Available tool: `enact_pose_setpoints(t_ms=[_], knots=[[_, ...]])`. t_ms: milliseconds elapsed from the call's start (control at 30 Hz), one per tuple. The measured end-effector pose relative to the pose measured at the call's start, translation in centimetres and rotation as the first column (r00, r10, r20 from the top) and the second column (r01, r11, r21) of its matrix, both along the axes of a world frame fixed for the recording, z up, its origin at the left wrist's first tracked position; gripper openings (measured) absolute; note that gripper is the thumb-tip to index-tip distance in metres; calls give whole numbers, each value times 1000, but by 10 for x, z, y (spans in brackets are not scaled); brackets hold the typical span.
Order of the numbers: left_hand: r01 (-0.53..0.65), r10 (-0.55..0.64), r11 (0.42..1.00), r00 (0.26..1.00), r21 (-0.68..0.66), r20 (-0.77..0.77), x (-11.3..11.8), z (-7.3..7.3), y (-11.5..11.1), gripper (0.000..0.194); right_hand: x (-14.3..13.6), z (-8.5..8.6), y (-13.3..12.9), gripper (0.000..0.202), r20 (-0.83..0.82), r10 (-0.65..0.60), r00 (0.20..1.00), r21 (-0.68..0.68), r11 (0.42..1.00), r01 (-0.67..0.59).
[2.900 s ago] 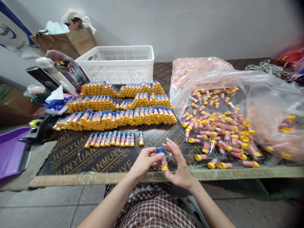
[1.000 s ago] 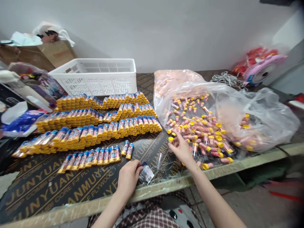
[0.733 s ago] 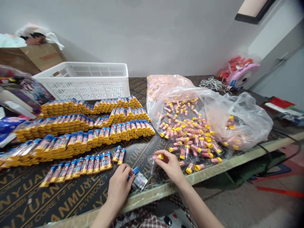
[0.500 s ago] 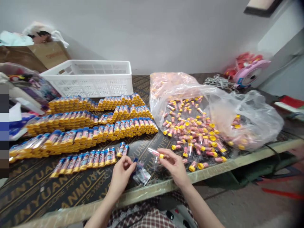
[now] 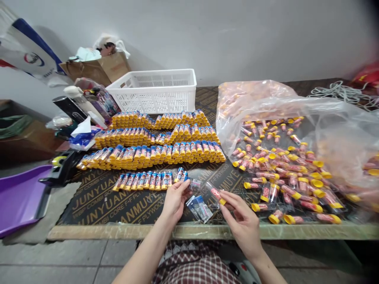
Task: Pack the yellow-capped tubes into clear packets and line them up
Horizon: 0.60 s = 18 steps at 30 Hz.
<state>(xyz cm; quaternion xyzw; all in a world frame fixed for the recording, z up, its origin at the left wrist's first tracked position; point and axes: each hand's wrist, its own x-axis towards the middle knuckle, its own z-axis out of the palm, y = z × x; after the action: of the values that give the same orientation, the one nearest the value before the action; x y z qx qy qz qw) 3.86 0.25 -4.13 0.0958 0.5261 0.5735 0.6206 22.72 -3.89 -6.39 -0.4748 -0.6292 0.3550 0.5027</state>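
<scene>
My right hand [image 5: 241, 219] pinches a clear tube [image 5: 215, 193] with pink contents by its yellow-capped end; the other end tilts up toward the left. Between the fingertips of my left hand [image 5: 177, 199] is a small clear printed wrapper [image 5: 194, 184], held a little to the left of the tube. Below it, a few more wrappers [image 5: 200, 209] lie on the dark board. Just beyond my left hand, a short row of blue-and-yellow wrapped tubes [image 5: 145, 180] lies side by side. Loose yellow-capped tubes [image 5: 291, 177] are scattered right of my right hand.
Stacked rows of wrapped tubes [image 5: 166, 154] stand in front of a white plastic basket [image 5: 154, 94]. A large clear plastic bag [image 5: 334, 112] spreads around the loose tubes. A tape dispenser [image 5: 60, 167] and a purple dustpan-like tray [image 5: 23, 201] are at the left. The table's front edge [image 5: 142, 232] runs below my hands.
The view has swung left, so the things sit further right. My left hand has brought the wrapper up close to the tube, whose free end now points more upward.
</scene>
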Motion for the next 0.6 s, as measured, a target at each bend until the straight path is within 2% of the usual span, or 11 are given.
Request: enact_pose_setpoints(t_ms=[233,400,500,600], knots=[[-70,70,998,997,-1,-31,-1,-2,0,38,-5,9,-3,36,113,3,994,130,991,-18],[-68,68,998,996,-4,-54,-2,-4,-1,38,-10,11,-4,43,167,10,986,211,976,-46],[-54,54,999,995,1,-79,1,-6,-4,37,-14,10,-6,45,192,61,979,240,965,-107],[8,-4,999,996,43,-93,6,-3,-11,33,-16,8,-8,44,210,147,966,198,962,-190]])
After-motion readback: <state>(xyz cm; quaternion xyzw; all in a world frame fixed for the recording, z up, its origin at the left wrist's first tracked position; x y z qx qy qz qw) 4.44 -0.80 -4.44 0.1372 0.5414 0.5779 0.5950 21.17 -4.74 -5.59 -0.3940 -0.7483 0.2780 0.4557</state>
